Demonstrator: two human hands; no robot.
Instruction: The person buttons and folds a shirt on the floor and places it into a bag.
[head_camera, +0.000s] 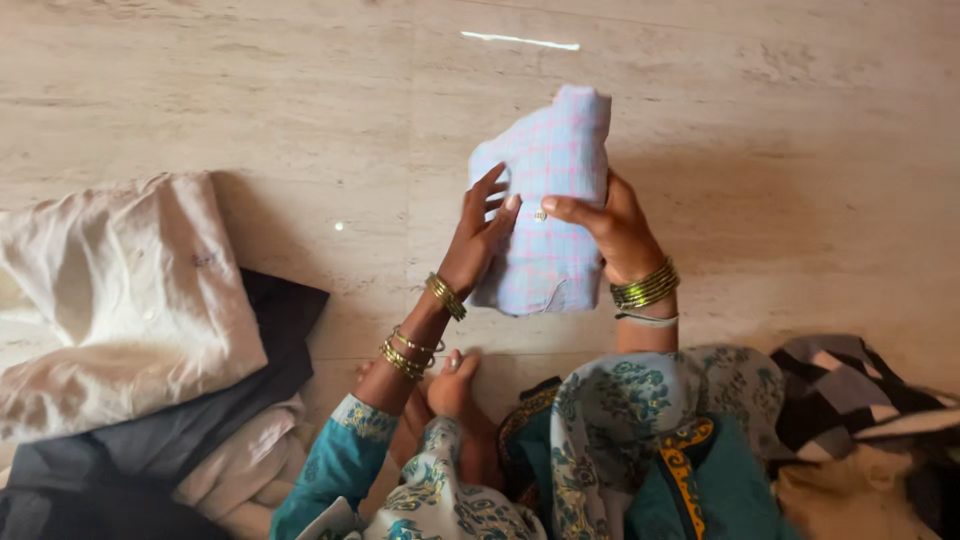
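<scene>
- Shirt: folded, light blue w/ pink checks, held up over the floor, between both hands, roughly centre of view.
- Left hand: fingers spread flat against shirt's left edge, thumb side pressing cloth; grips it loosely, not a fist. Gold bangles on wrist and forearm.
- Right hand: closed on shirt's right edge, thumb across the front near a small button, fingers behind. Green-gold bangles at wrist.
- Floor: pale marble-look stone, bright streak of light near top.
- Pile, left of view: cream cloth on top, dark garment under it, white bits below. Well apart from shirt.
- Checked cloth, black/grey/white, lower right, beside the person's knee.
- Person sits on floor, teal and floral clothing; bare foot shows just below left forearm.
</scene>
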